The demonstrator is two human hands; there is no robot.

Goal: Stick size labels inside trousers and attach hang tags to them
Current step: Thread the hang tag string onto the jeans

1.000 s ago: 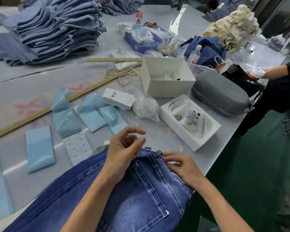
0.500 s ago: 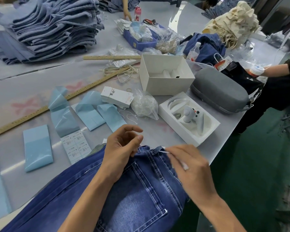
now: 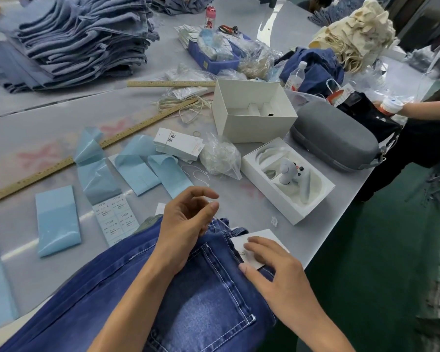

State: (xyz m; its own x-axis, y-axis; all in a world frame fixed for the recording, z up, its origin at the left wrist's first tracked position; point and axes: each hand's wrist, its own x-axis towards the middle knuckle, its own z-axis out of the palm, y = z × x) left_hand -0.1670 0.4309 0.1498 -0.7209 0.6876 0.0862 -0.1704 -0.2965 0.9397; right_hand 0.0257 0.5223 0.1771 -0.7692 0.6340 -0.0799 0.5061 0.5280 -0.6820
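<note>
Dark blue jeans (image 3: 201, 301) lie back pocket up at the table's near edge. A white hang tag (image 3: 264, 237) rests on their waistband. My right hand (image 3: 272, 262) lies over the tag with its fingers fairly straight, pressing it onto the denim. My left hand (image 3: 186, 217) hovers at the waistband with curled fingers, thumb and fingers pinching a thin white string (image 3: 224, 221) that runs toward the tag. A sheet of size labels (image 3: 114, 219) lies just left of the jeans. Beyond my hands sits a stack of spare hang tags (image 3: 178, 143).
Blue backing strips (image 3: 57, 219) and a long wooden ruler (image 3: 87, 153) cover the left. A clear bag of string loops (image 3: 220, 156), two white boxes (image 3: 252, 123) (image 3: 264, 194) and a grey case (image 3: 333, 138) crowd the right. Folded jeans (image 3: 81, 39) are piled far left. Another person's arm (image 3: 429, 110) reaches in.
My right hand has brought the hang tag down onto the waistband and flattened over it. My left hand has stayed at the waistband, still pinching.
</note>
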